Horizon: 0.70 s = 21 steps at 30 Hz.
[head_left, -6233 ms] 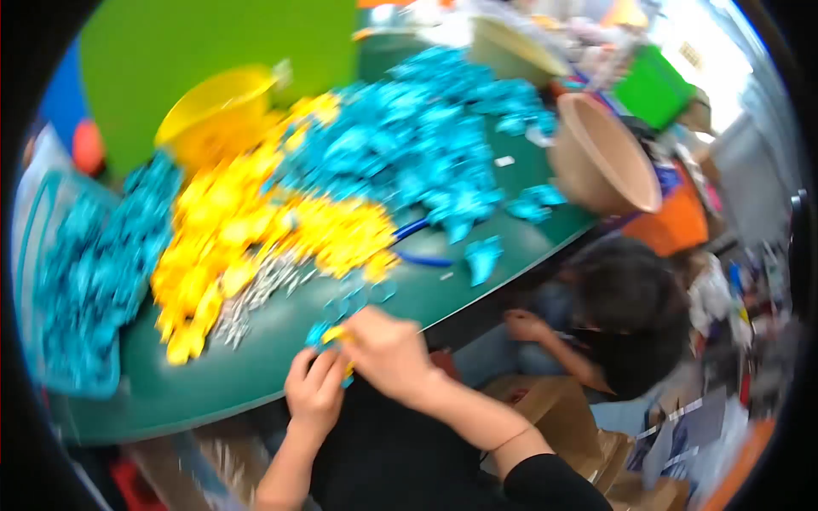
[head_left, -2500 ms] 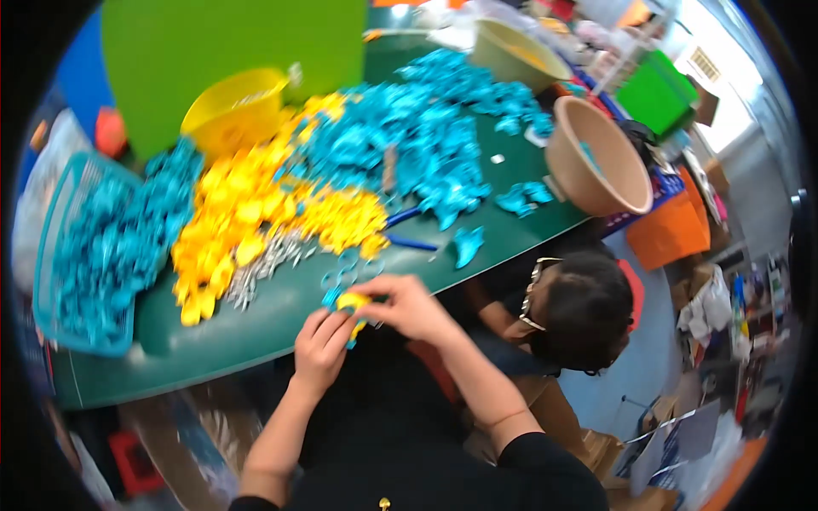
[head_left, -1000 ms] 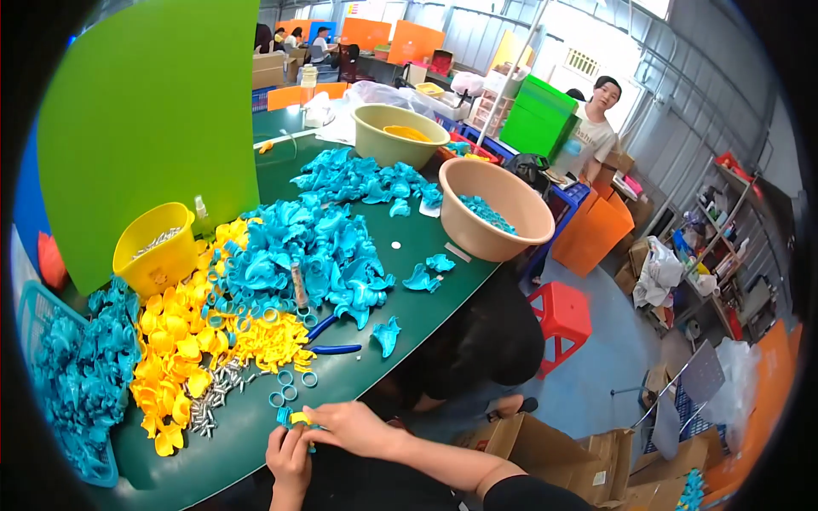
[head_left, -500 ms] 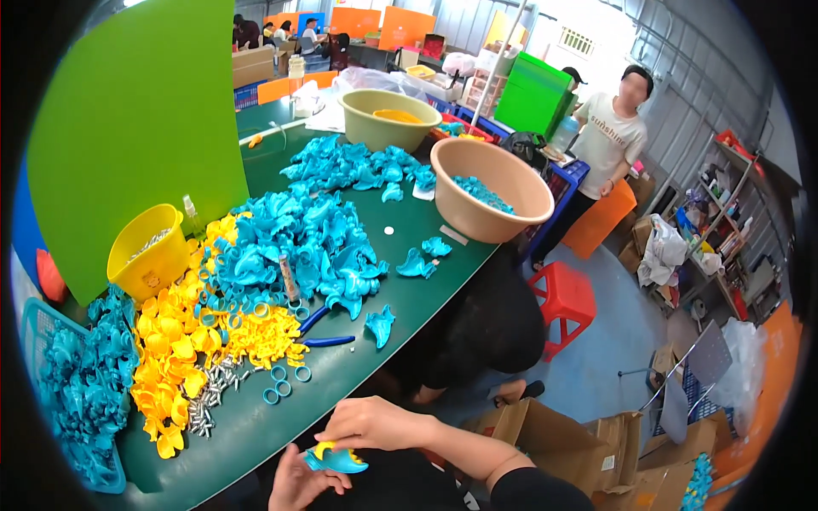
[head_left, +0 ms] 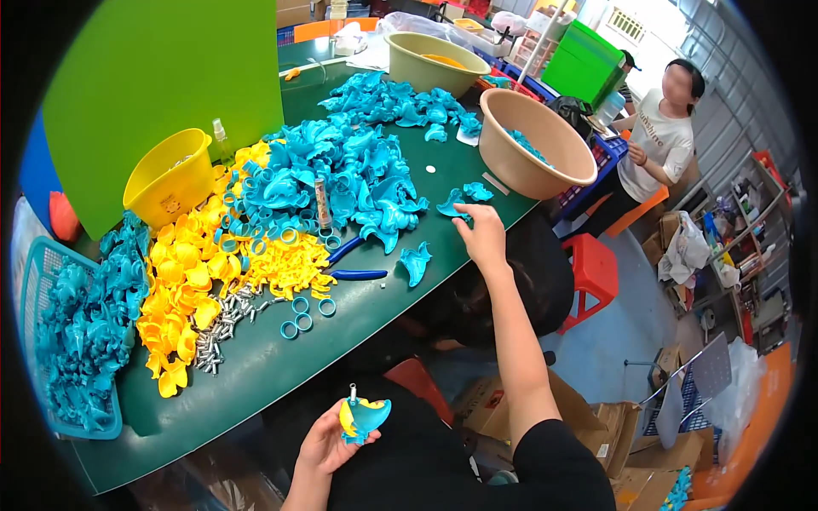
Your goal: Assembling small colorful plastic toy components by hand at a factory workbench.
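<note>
Step in hand, as judged: fetching a loose shell to go with the held piece; the left hand point(head_left: 325, 441) pinches the blue-and-yellow piece point(head_left: 368, 417), with a metal pin point(head_left: 353, 393) projecting upward, on the near side of the blue-handled tool point(head_left: 360, 274); the right hand point(head_left: 482, 237), fingers partly curled, is at a blue shell point(head_left: 449, 203) beyond and right of that tool, its grip indiscernible; the next move appears to call for a secure pinch on this shell
</note>
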Motion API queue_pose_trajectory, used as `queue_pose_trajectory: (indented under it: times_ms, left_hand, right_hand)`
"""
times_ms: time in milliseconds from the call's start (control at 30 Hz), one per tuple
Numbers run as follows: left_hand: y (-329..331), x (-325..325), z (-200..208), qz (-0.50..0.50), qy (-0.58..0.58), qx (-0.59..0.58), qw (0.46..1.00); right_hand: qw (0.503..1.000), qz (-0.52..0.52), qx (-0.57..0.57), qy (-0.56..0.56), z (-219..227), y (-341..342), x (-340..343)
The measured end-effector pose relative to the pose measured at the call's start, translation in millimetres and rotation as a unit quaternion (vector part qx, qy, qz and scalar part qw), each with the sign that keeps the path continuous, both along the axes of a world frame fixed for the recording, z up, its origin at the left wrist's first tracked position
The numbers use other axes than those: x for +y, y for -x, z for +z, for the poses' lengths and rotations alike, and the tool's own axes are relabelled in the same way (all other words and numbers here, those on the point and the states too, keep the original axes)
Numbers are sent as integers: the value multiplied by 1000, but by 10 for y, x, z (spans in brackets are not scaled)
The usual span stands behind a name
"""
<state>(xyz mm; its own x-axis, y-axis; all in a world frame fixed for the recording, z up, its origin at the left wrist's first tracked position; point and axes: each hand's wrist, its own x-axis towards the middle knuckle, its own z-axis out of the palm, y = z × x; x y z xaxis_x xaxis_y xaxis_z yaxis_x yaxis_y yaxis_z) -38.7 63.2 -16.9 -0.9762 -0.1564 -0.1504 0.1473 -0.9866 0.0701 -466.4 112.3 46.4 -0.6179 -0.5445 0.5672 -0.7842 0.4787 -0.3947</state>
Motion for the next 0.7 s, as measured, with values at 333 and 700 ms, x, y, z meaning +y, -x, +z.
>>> queue_pose_trajectory:
  times_ms: [333, 700]
  left_hand:
    - [53, -98, -79, 5, 21, 81, 996]
    - [132, -194, 94, 72, 93, 64, 991]
  right_hand:
    - [976, 86, -98, 174, 38, -251, -210]
    - [889, 297, -344, 51, -32, -1752, 139]
